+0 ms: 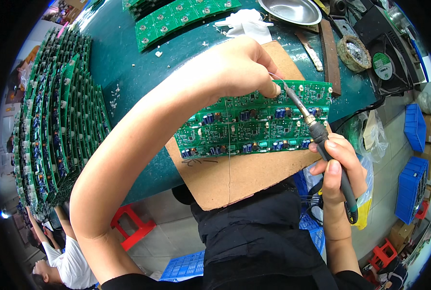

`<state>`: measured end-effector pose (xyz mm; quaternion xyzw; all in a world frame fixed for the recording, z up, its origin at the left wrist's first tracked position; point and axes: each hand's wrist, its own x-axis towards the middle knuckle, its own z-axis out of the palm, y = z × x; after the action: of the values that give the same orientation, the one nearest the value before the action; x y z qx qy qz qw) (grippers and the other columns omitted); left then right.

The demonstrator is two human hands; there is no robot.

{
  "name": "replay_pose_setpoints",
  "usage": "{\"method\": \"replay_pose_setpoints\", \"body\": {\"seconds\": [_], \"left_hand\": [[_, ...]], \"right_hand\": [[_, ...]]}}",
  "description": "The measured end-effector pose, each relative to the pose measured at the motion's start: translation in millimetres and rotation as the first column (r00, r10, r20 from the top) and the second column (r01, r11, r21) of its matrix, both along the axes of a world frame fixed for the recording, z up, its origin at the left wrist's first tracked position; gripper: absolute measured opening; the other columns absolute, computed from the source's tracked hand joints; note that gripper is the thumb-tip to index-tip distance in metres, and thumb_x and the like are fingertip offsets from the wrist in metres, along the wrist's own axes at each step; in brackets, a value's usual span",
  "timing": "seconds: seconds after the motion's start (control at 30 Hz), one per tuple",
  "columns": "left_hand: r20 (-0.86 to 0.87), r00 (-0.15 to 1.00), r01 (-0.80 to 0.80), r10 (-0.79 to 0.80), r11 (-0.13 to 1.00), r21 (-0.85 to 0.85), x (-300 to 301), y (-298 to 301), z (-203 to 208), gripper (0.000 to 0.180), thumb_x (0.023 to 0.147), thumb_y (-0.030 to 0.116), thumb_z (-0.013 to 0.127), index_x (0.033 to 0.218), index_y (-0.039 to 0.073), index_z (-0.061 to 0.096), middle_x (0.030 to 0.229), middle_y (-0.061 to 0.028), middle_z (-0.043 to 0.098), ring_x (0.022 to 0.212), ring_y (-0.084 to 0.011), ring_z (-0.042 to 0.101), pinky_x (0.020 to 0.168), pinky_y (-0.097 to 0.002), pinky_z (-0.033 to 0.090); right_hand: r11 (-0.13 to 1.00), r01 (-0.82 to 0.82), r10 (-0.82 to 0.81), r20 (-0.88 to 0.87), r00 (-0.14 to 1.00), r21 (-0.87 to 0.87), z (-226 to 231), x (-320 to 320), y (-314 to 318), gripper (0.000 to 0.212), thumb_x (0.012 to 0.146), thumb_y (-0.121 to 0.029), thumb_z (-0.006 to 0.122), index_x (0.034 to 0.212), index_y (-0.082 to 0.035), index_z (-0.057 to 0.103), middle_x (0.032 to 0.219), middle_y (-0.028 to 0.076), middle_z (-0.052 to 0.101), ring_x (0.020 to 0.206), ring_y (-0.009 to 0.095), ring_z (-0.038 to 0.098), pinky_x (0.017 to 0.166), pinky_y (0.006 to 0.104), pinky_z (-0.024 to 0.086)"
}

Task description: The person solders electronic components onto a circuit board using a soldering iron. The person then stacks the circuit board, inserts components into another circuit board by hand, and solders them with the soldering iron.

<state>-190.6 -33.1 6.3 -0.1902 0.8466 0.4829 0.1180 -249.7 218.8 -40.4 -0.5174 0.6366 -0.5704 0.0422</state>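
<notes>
A green panel of circuit boards [242,137], set with blue capacitors and small white connectors, lies on a brown fibreboard sheet [210,181]. My right hand [343,166] grips a soldering iron [323,142] by its dark handle. Its tip points up and left at the panel's far edge. Reaching across the panel, my left hand [247,67] pinches thin solder wire [277,76] between thumb and finger. The wire's end curves to the iron's tip; whether they touch is too fine to tell. A loose length of wire runs down over the panel and the sheet.
Tall stacks of populated boards [56,125] line the left. More green panels [186,19] lie at the back beside a white glove-like bundle [247,25]. At the right back are a metal dish [293,8], a round pot [354,53] and a black fan [385,65]. Blue bins [411,188] stand rightward.
</notes>
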Motion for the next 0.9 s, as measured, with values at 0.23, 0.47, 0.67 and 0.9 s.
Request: {"method": "replay_pose_setpoints", "body": {"seconds": [0.23, 0.47, 0.67, 0.9], "left_hand": [[-0.006, 1.0, -0.004, 0.004, 1.0, -0.005, 0.6, 1.2, 1.8, 0.034, 0.077, 0.01, 0.071, 0.108, -0.004, 0.07, 0.087, -0.0074, 0.07, 0.08, -0.0114, 0.062, 0.077, -0.0246, 0.047], [-0.013, 1.0, -0.008, 0.008, 1.0, -0.008, 0.7, 2.4, 1.7, 0.032, 0.078, 0.01, 0.071, 0.107, -0.003, 0.071, 0.084, -0.0058, 0.069, 0.078, -0.0102, 0.061, 0.075, -0.0244, 0.047], [-0.015, 1.0, 0.013, -0.013, 1.0, -0.015, 1.0, 3.3, 4.8, 0.033, 0.078, 0.01, 0.071, 0.108, -0.004, 0.07, 0.084, -0.0048, 0.069, 0.076, -0.0091, 0.061, 0.075, -0.0237, 0.047], [-0.003, 1.0, 0.015, -0.015, 0.999, -0.039, 0.9, 7.1, 6.7, 0.033, 0.078, 0.01, 0.071, 0.108, -0.004, 0.07, 0.083, -0.005, 0.07, 0.078, -0.0093, 0.062, 0.076, -0.024, 0.048]], "right_hand": [[0.999, 0.003, -0.003, -0.016, 1.0, -0.038, -0.9, -3.8, 0.8, 0.022, 0.09, -0.007, 0.055, 0.109, 0.001, 0.063, 0.09, 0.021, 0.064, 0.071, 0.022, 0.065, 0.056, 0.0278, 0.057], [0.999, 0.013, -0.015, 0.075, 0.997, 0.035, 6.6, -4.9, 7.1, 0.023, 0.091, -0.009, 0.053, 0.11, 0.0, 0.062, 0.099, 0.022, 0.063, 0.07, 0.02, 0.065, 0.058, 0.0268, 0.057], [1.0, 0.001, -0.002, 0.132, 0.991, 0.009, 4.3, -11.7, 10.8, 0.025, 0.09, -0.014, 0.056, 0.111, 0.0, 0.061, 0.103, 0.02, 0.06, 0.065, 0.013, 0.06, 0.057, 0.0244, 0.051], [0.995, -0.023, 0.047, 0.271, 0.961, -0.093, 13.8, -22.4, 12.9, 0.026, 0.087, -0.014, 0.059, 0.102, 0.006, 0.062, 0.092, 0.018, 0.061, 0.06, 0.011, 0.053, 0.063, 0.0233, 0.048]]}}
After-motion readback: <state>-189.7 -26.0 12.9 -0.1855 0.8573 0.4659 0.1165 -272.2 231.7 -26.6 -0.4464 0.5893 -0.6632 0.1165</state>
